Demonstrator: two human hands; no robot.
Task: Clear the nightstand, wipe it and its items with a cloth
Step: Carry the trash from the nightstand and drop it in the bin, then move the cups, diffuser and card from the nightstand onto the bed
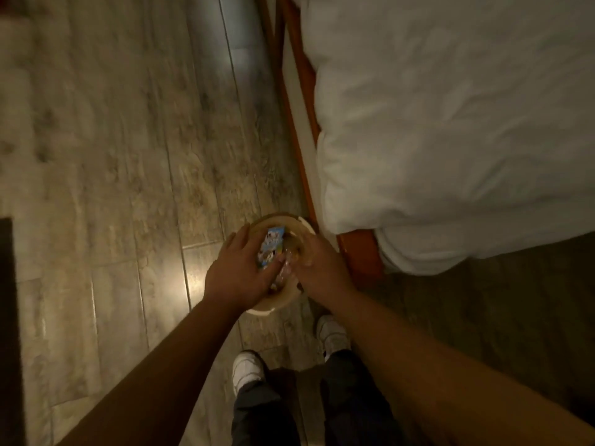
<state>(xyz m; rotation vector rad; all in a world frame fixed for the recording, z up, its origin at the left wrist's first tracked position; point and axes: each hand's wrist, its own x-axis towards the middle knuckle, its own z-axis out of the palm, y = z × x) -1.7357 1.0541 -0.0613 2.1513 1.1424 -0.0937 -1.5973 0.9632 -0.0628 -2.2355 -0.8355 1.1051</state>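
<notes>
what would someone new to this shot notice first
Both hands meet low in the middle: the left hand and right hand hold a round cream-coloured bowl with a small blue printed packet inside, above the grey wood-look plank floor. A big white rumpled duvet on an orange wooden bed frame fills the upper right.

Glossy wood-look floor point(128, 188), white cloth bedding point(450, 123)

Dim room: grey wood-look plank floor point(128, 156) with one glare patch, white bedding point(450, 123) over an orange-brown bed frame point(360, 252) at right, dark furniture edge point(8, 317) at left.
</notes>
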